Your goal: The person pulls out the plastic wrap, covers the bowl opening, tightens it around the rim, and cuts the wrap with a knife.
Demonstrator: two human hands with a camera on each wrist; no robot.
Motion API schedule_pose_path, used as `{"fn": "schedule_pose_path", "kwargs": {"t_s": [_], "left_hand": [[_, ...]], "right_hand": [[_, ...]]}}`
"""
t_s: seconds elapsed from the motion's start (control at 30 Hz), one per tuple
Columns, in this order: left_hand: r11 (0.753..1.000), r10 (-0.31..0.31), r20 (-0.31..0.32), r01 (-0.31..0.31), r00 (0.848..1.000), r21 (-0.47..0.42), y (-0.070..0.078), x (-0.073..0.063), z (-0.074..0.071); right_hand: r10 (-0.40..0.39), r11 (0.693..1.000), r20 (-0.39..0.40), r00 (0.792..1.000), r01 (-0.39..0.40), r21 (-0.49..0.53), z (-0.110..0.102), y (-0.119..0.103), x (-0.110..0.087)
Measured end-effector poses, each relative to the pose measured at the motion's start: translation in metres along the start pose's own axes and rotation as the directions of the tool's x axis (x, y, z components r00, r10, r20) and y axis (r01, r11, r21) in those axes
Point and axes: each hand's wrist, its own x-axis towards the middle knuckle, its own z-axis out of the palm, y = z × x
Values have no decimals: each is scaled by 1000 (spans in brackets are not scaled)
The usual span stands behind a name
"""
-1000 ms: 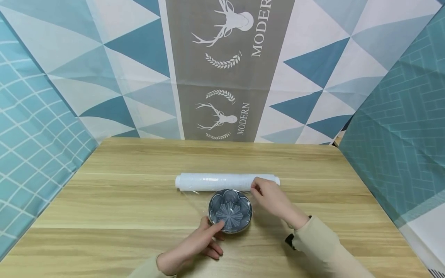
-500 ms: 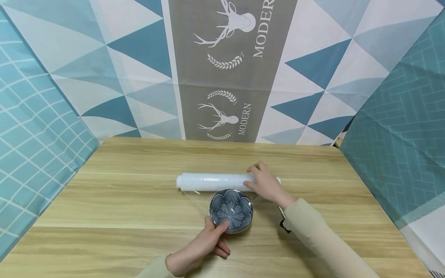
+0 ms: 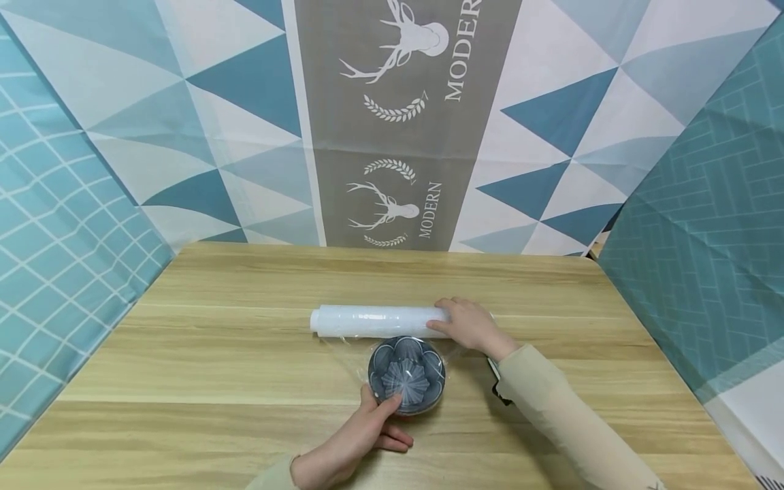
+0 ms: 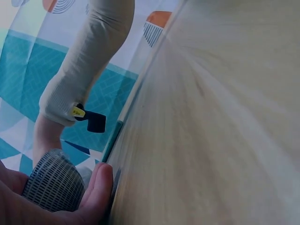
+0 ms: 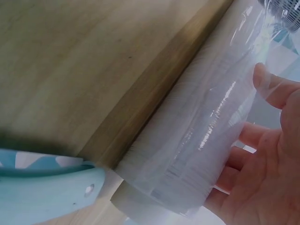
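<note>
A dark blue bowl (image 3: 409,373) with a petal pattern inside sits on the wooden table, and clear cling film (image 3: 344,352) stretches over it from the roll behind. My left hand (image 3: 361,435) holds the bowl at its near left side, thumb over the rim and fingers below. In the left wrist view the patterned outer wall of the bowl (image 4: 55,183) shows between thumb and fingers. The roll of cling film (image 3: 373,320) lies crosswise just beyond the bowl. Over its right end my right hand (image 3: 470,325) grips it, thumb on the near side; the right wrist view shows the fingers (image 5: 251,136) against the film.
The wooden table (image 3: 202,381) extends on both sides of the bowl and roll. A patterned backdrop (image 3: 392,122) stands along its far edge, with teal sheets (image 3: 704,224) on the right and tiled ones on the left. A black camera mount (image 4: 96,122) is on the right wrist.
My right hand has gone from pinching the film edge by the bowl to gripping the roll's right end. The left hand has shifted slightly right, still holding the bowl.
</note>
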Motion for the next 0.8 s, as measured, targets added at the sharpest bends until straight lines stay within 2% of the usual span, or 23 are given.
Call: {"fn": "schedule_pose_path", "kwargs": {"t_s": [0.43,0.8], "left_hand": [[998,50,17,-50,999,-26,1,-1,-13],[997,81,37,-81,996,18,2,-2,-28]], "right_hand": [[52,998,4,999,-52,-24,-7,-5,-3],[145,988,11,989,-144,-61,-6,-7,-11]]}}
